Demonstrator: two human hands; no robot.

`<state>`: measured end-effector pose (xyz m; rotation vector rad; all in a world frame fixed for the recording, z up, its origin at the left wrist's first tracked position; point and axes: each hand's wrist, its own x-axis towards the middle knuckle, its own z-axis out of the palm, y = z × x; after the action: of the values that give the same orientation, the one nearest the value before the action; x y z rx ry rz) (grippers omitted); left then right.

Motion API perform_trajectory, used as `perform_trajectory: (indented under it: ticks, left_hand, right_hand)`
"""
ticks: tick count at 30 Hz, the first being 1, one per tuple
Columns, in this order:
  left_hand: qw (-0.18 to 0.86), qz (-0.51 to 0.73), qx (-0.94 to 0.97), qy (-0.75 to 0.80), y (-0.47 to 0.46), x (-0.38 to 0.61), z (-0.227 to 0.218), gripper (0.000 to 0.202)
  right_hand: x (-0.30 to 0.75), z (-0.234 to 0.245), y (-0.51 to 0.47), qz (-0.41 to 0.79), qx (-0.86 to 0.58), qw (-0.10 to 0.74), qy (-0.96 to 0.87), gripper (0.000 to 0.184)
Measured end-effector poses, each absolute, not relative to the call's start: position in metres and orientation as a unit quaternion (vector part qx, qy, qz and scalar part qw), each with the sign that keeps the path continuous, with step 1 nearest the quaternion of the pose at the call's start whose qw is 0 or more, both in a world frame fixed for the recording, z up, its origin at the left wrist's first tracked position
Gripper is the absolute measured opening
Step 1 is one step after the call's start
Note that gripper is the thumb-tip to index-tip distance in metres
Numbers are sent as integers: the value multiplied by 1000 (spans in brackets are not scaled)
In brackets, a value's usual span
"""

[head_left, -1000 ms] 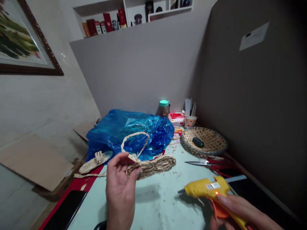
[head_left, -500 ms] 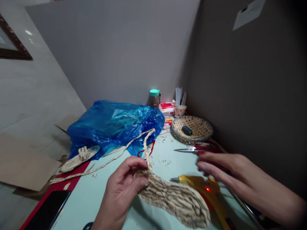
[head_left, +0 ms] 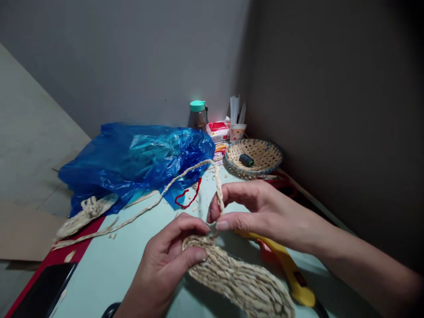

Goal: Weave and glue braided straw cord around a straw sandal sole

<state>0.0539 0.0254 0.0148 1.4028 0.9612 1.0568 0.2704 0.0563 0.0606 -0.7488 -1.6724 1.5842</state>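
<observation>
Sole (head_left: 238, 276) in left hand (head_left: 163, 257); braid (head_left: 218, 183) in right hand (head_left: 273, 212).

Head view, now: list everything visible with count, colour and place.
Tabletop: 1, pale green, centre
Woven piece: 1, tan, front
Cord: 1, cream, across centre
Plastic bag: 1, blue, back left
Slipper-shaped piece: 1, cream, left
Bottle: 1, teal-topped, behind bag
Packet: 1, red-white, beside bottle
Cup: 1, patterned, beside packet
Sticks: several, whitish, in cup
Basket: 1, tan, back right
Spool: 1, dark, in basket
Strand: 1, red, before bag
Glue gun: 1, yellow, right
Scraps: several, pale, on tabletop
Phone: 1, black, front left
Cardboard: 1, brown, far left
Red-handled tool: 1, partly hidden, before basket
Unclear item: 1, black, bottom
Left grip: 1, bare, on woven piece
Right grip: 1, bare, on cord
</observation>
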Motion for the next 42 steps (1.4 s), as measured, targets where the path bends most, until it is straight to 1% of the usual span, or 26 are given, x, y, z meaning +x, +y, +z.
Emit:
perform_trajectory:
  ticks: [3,8,12,15,20,23,26,29,34,42]
  left_hand:
    - [490,444,623,418,27,55,16,22]
    - [441,415,660,444,29,53,15,17]
    - [419,378,704,431,33,50,12,21]
    - [405,374,724,414,35,50,10,23]
    - [416,365,717,424,33,50,11,31]
    - [432,351,708,434,30,50,13,31]
    - [435,359,693,450,27,52,13,31]
    - [423,390,662,480,25,56,14,29]
    - [421,409,642,493,23,62,14,30]
    - [451,381,631,503,23,61,16,27]
  right_hand:
    - [282,55,49,562,-298,373,-675,7]
    - [290,41,43,569,-321,366,-663,6]
    - [292,39,44,546,-326,338,-694,12]
    - [294,40,45,516,-341,321,-717,17]
    - [296,44,45,465,-332,294,-766,31]
    - [297,45,44,466,-329,297,-766,22]
    - [297,43,44,499,-327,309,-741,13]
    - [297,39,44,514,-328,316,-727,15]
    - [298,41,43,487,-339,301,-746,17]
    - [298,42,43,475,-319,259,-778,23]
